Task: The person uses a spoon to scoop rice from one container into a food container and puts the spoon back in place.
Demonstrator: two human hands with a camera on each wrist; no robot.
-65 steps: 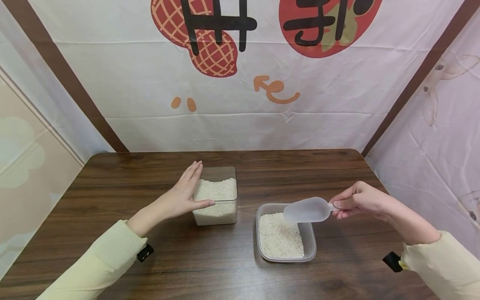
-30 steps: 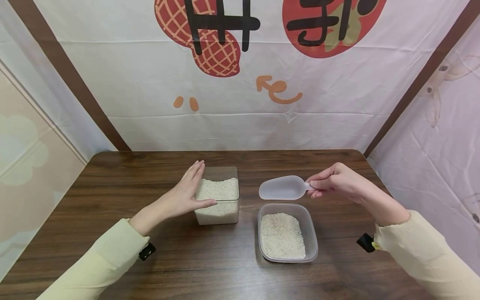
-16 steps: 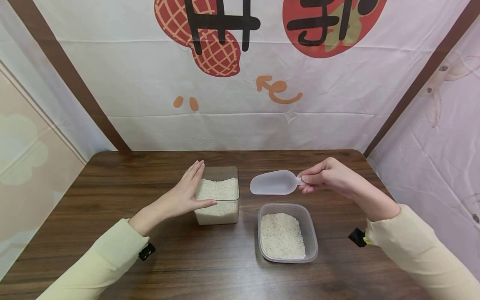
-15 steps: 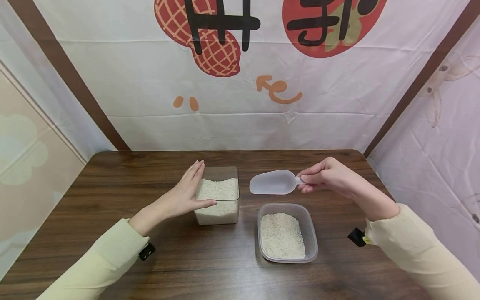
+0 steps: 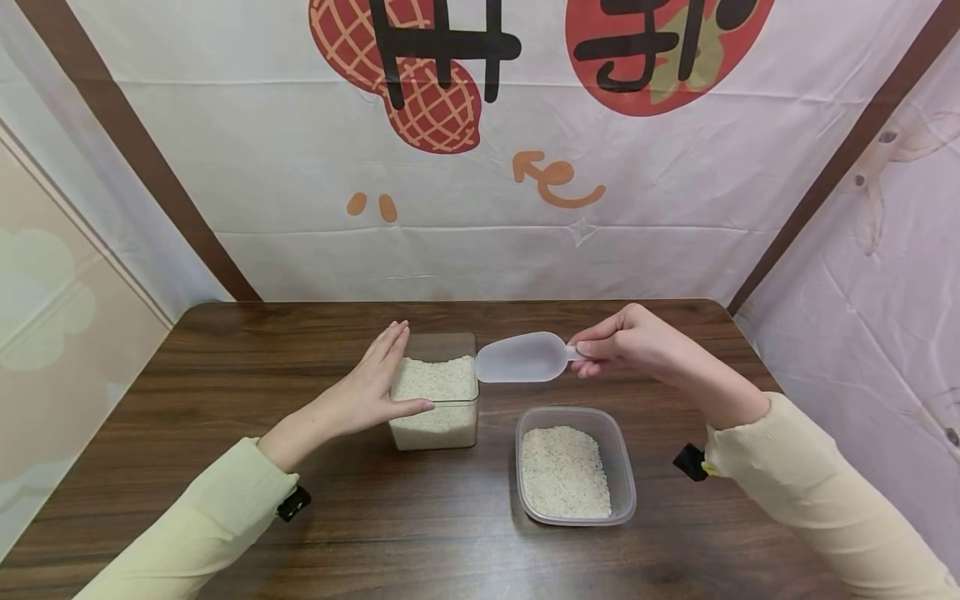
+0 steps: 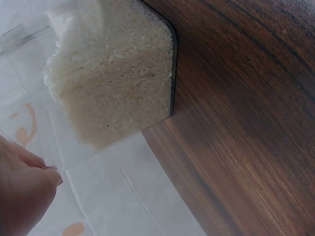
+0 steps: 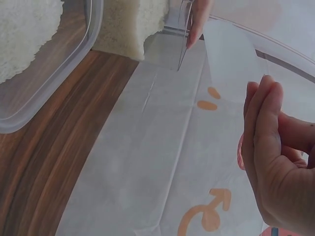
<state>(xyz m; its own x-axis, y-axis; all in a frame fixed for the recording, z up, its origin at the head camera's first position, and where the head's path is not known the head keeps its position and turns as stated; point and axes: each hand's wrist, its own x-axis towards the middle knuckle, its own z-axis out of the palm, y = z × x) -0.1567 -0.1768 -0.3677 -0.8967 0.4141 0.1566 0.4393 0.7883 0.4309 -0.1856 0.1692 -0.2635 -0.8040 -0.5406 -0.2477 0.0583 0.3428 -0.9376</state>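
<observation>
My left hand (image 5: 360, 396) rests against a tall clear box (image 5: 442, 344) on the table, its straight fingers along the left side and its thumb by the front rim. White rice (image 5: 435, 381) fills much of that box, as the left wrist view also shows. Between thumb and fingers, my right hand (image 5: 633, 342) pinches the handle of a frosted plastic scoop (image 5: 522, 358). The scoop is level, in the air, its tip at the box's right rim; no rice shows in it. Nearer me, to the right, a shallow plastic tub (image 5: 619, 467) holds rice (image 5: 566, 472) heaped towards its left.
Both containers stand on a dark wood table (image 5: 360, 525). A printed white cloth (image 5: 480, 258) hangs behind its far edge, with more cloth (image 5: 862, 333) at the sides. Black wrist devices (image 5: 293, 503) sit at both sleeves.
My right hand has carried the scoop from above the shallow tub away from me and left, up to the tall box's rim. The left hand stays at the box.
</observation>
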